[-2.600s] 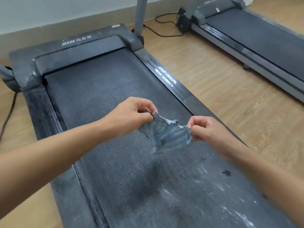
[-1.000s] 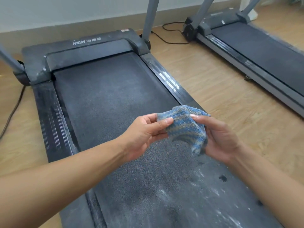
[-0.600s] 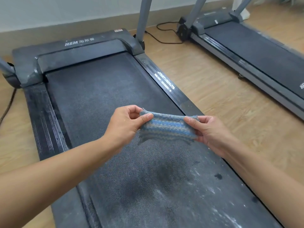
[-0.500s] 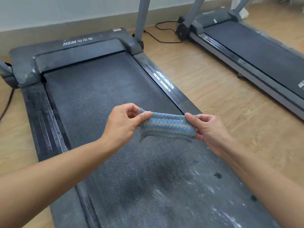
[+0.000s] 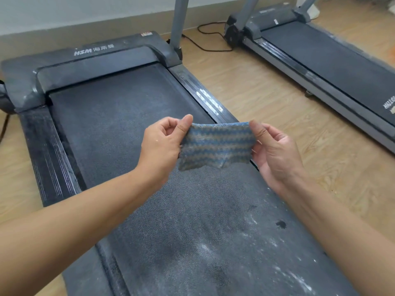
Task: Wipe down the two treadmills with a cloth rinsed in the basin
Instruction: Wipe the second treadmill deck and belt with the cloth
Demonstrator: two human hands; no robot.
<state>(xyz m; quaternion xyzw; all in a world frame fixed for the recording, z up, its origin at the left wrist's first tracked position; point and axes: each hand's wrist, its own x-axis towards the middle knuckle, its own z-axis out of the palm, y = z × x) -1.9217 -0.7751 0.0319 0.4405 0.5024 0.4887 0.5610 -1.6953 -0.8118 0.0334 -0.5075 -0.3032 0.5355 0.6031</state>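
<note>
Treadmill belt (image 5: 119, 116) open ahead, upright post (image 5: 179, 20) at its far right corner, floor (image 5: 267, 107) free rightward

Two treadmills: near treadmill (image 5: 128, 124), far-right treadmill (image 5: 333, 58). One striped cloth (image 5: 215, 146). Two hands: left hand (image 5: 162, 144), right hand (image 5: 275, 154). Two black cables: left cable (image 5: 5, 128), far cable (image 5: 211, 50).

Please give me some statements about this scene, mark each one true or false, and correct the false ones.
1. The left hand and the right hand both pinch the cloth. True.
2. The cloth lies on the belt. False: it is held stretched above it.
3. White dust shows on the near belt. True.
4. A basin stands between the treadmills. False: only floor and a cable show there.
</note>
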